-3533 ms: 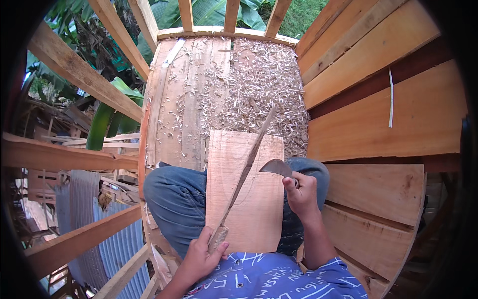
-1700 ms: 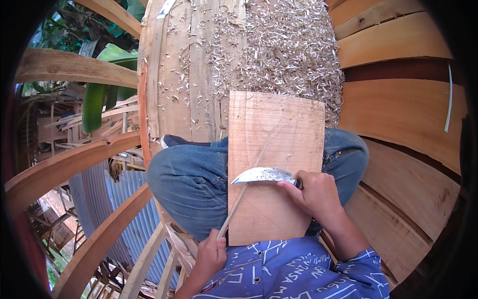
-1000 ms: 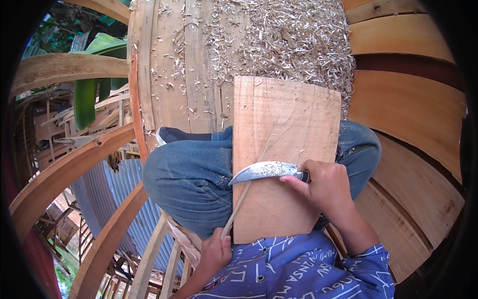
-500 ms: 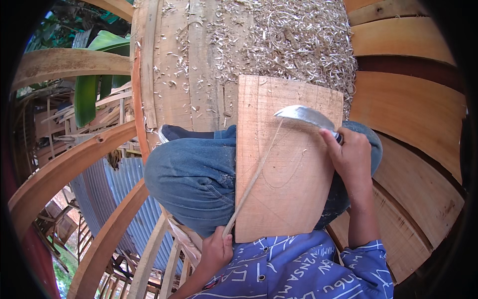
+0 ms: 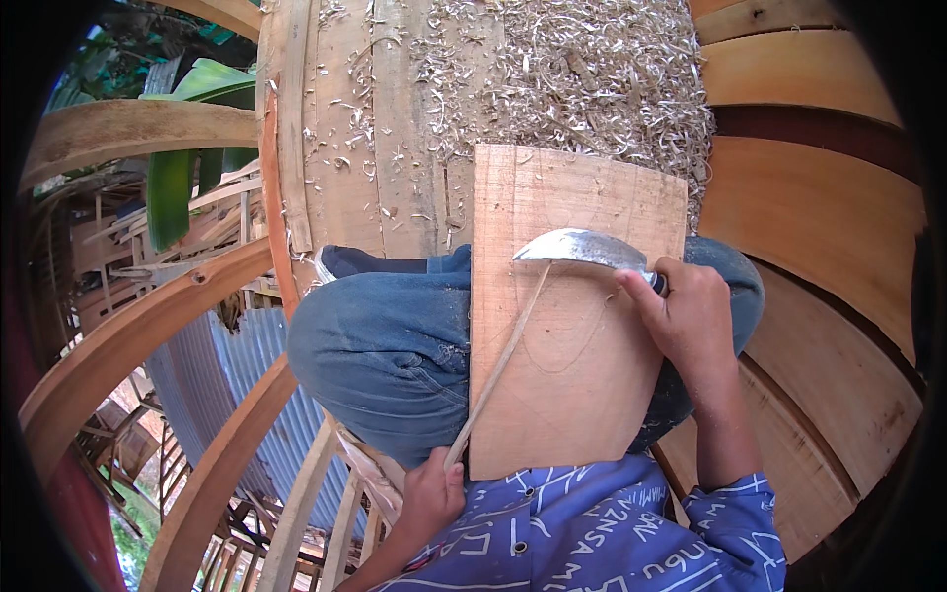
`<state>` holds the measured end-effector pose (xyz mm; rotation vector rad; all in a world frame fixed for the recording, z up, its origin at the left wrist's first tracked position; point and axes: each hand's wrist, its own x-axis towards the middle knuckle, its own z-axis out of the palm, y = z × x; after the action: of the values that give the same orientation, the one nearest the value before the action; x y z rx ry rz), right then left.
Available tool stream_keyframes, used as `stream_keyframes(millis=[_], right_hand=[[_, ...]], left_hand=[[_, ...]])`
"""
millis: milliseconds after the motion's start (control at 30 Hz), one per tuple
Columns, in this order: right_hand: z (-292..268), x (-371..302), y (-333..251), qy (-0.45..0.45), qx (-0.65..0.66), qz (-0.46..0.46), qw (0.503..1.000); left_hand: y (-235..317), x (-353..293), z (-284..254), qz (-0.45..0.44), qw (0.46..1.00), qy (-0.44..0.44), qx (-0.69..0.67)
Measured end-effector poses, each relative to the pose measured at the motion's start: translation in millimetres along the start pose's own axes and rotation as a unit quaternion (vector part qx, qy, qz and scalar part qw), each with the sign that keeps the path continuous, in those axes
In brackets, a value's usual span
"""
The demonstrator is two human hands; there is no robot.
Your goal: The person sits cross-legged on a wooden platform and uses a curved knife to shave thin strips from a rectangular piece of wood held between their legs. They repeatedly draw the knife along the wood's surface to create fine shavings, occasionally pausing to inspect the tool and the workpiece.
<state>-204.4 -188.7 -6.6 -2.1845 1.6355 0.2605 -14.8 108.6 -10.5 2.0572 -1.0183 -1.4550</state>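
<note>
A flat wooden board (image 5: 582,414) rests across my lap, between my bent knees. My right hand (image 5: 691,306) is closed round the dark handle of a curved knife (image 5: 582,247), its thumb near the base of the broad silver blade. The blade lies over the upper part of the board, its tip toward the left. My left hand (image 5: 434,493) grips the lower end of a thin wooden stick (image 5: 498,370) beside the board's near left corner. The stick slants up across the board, and its far end meets the blade's lower edge.
Pale wood shavings (image 5: 602,79) cover the plank floor (image 5: 345,197) ahead, thickest at the right. Wide wooden boards (image 5: 819,207) form a wall on the right. Spaced wooden rails (image 5: 148,335) stand on the left, with corrugated metal sheets (image 5: 266,385) and a green leaf (image 5: 170,197) beyond.
My right hand has drawn the knife a little toward me and to the left along the stick's far end. My left hand stays nearly in place on the stick.
</note>
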Motion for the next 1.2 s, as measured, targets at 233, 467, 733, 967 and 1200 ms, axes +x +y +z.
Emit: stream_keyframes(millis=[233,467,733,967,1200], right_hand=[[-8.2,-19.9,-10.1,-0.014,0.012,-0.079,0.997],[4.5,-10.7,-5.1,-0.028,-0.005,-0.023,0.999],[-3.6,-4.0,3.0,0.048,0.021,0.026,0.998],[8.0,-36.5,-27.6,-0.089,0.021,-0.115,0.989],[7.0,-32.1,-26.8,-0.077,0.019,-0.098,0.992]], left_hand=[[0.1,-1.1,0.0,-0.007,1.000,-0.008,-0.004],[4.0,-0.2,-1.0,-0.013,1.000,-0.005,-0.005],[2.1,0.2,1.0,-0.013,1.000,0.000,-0.012],[-2.9,-1.4,1.0,-0.002,1.000,0.000,-0.003],[1.4,0.2,1.8,-0.010,1.000,-0.003,-0.003]])
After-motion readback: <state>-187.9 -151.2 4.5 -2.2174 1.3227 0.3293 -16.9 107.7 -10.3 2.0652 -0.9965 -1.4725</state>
